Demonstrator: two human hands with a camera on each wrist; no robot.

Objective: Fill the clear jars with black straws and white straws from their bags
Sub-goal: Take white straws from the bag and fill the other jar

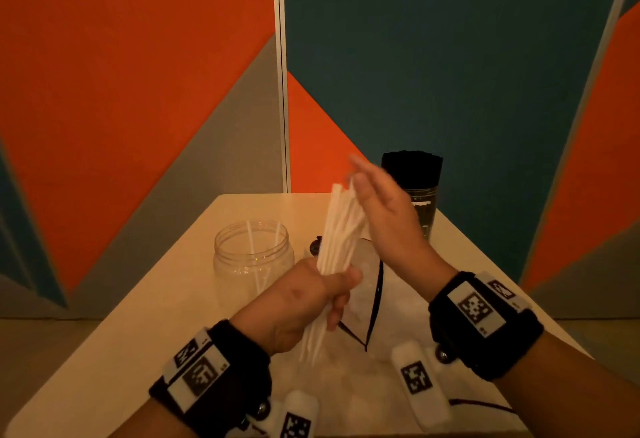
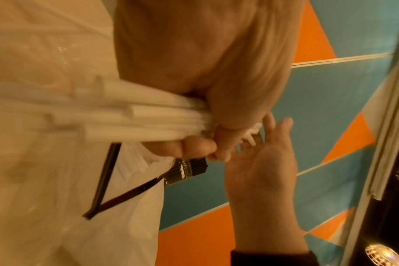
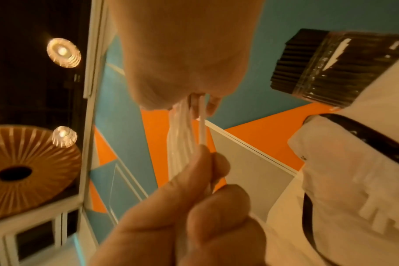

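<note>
Gripping a white straws (image 1: 337, 229) bundle upright above the table (image 1: 166, 299), the left hand (image 1: 304, 302) is fisted; the right hand (image 1: 384, 215), fingers seemingly straight, touches the tops, beside the jar (image 1: 252, 257).

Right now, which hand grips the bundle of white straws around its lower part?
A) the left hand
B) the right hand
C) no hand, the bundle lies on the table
A: in the head view the left hand wraps its fingers round the white straws, while the right hand touches only their top ends.
</note>
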